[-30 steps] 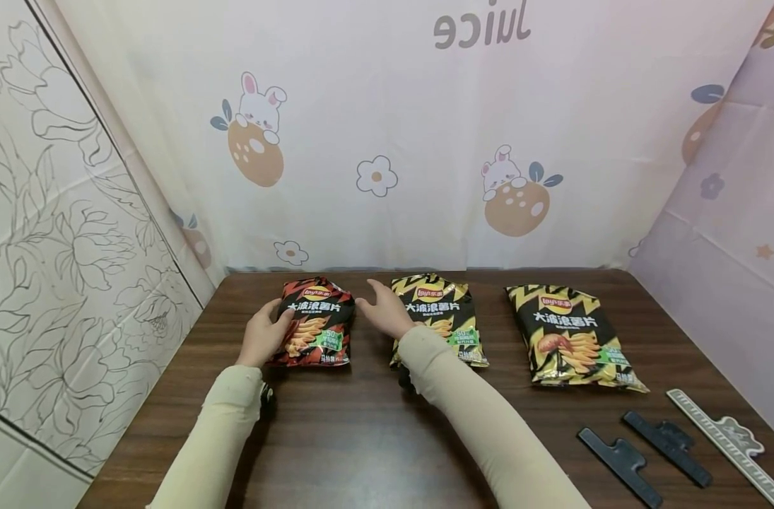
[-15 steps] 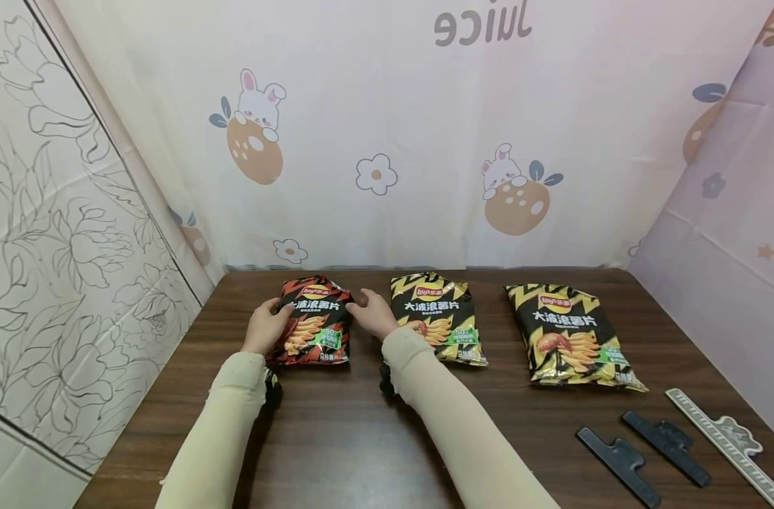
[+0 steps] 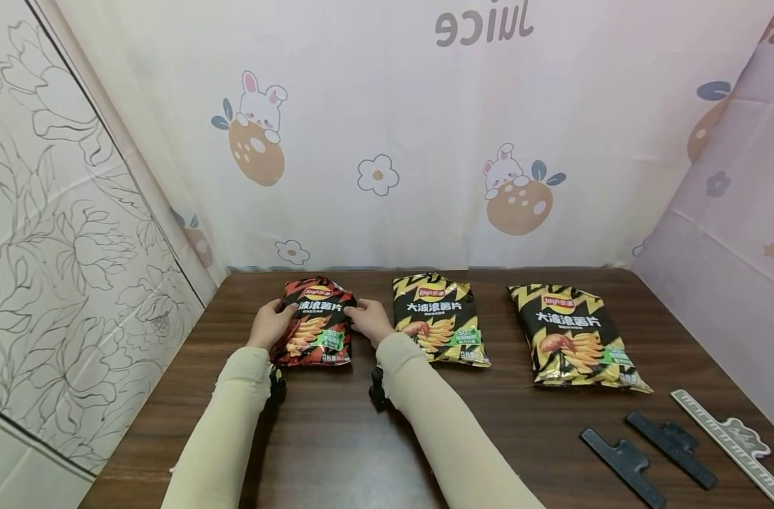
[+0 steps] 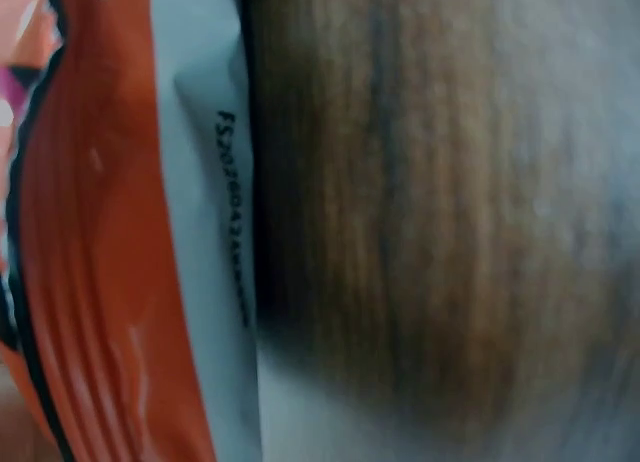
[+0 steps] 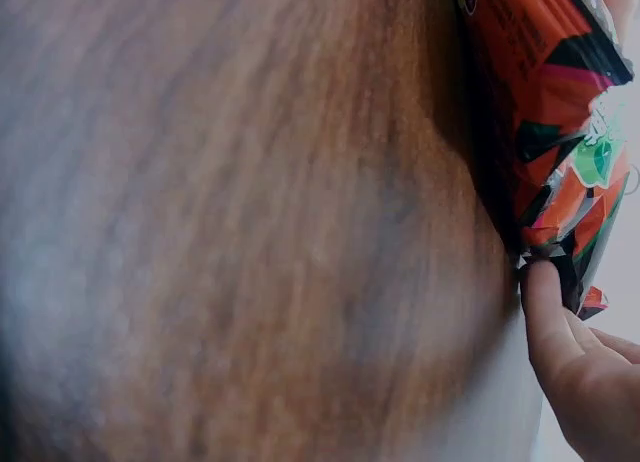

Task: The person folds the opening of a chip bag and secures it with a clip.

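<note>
A red and black bag of potato chips (image 3: pixel 317 329) is at the left of the table, between both hands. My left hand (image 3: pixel 271 324) grips its left edge, thumb over the front and fingers partly hidden. At the upper right edge, my right hand (image 3: pixel 369 319) pinches the bag. In the right wrist view, the right thumb (image 5: pixel 545 307) presses a corner of the chip bag (image 5: pixel 545 112), which is tilted there. The left wrist view shows the bag's orange back (image 4: pixel 115 222) and pale seam close up, with no fingers clearly visible.
Two yellow and black chip bags lie to the right, one in the middle (image 3: pixel 439 314) and one farther right (image 3: pixel 574 339). Two black clips (image 3: pixel 625 463) (image 3: pixel 673 449) and a long pale clip (image 3: pixel 733 438) lie at the right front of the wooden table (image 3: pixel 336 438). A printed curtain (image 3: pixel 387 106) hangs behind.
My right hand has moved left from beside the middle bag to the red chip bag's right edge and now pinches it. The left hand has stayed at the left edge.
</note>
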A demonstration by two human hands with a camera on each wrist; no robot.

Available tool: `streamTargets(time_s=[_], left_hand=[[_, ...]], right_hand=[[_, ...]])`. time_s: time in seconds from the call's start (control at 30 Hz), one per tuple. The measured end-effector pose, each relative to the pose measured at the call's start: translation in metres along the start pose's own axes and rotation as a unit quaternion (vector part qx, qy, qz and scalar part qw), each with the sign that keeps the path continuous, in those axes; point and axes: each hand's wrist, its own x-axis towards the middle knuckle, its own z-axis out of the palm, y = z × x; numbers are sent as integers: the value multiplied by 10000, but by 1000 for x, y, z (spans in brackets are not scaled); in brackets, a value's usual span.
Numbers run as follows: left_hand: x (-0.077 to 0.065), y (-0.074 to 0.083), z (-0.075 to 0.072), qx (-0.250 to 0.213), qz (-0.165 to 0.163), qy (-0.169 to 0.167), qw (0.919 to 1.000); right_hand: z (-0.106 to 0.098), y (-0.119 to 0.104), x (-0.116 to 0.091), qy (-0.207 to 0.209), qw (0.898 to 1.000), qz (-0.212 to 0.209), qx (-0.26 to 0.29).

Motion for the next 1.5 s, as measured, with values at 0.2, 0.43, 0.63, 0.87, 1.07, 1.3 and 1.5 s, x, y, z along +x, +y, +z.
streamTargets(time_s=[0.2,0.43,0.63,0.87,1.07,1.3,1.5], left_hand=[[0,0,1,-115,-8,-32,9999],[-2,1,-1,-229,-39,34,9997],[-2,-2,-3,-218,-81,-176,9996],[-7,2,-7,-439,-70,-484,9978],[-9,3,-7,-574,-37,-477,9972],[-11,0,-5,-695,94,-436,9966],[-16,2,-4,-756,206,-393,9962]], right_hand=[[-2,1,3,-16,10000,73,53],[-6,-2,1,-24,9996,102,270],[-12,-5,-3,-188,9990,221,340],[-19,-5,-1,-263,9988,329,230],[-24,-7,-4,-395,9981,382,268],[-29,-6,-6,-456,9980,365,226],[-30,-10,-13,-302,9988,381,60]])
